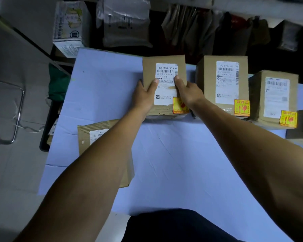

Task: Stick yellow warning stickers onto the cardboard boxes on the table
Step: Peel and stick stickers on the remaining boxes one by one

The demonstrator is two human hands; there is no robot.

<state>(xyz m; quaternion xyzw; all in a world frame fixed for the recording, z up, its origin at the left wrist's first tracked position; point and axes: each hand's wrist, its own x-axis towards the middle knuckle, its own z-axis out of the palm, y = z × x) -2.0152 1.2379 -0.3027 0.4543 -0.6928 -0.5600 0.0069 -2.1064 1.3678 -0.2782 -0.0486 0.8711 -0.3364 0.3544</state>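
A person is leaning over a table (173, 172) covered in pale blue sheeting, both bare arms reaching forward to a small cardboard box (164, 63) lying near the far edge. The left hand (144, 96) is gripping its left side, thumb lying on the white shipping label (165, 84); the right hand (188, 93) is gripping the right side, thumb likewise on top, the other fingers wrapping out of sight. A yellow warning sticker (177, 105) is sitting at the box's near right corner, partly under the right wrist. The box is looking light and stiff, its near edge torn, so holding both side walls seems safest. Its long axis is running away from the person, label text reading upright to them. Two stickered boxes (225, 79) are standing to the right, and an unstickered parcel (96, 135) is lying nearer left
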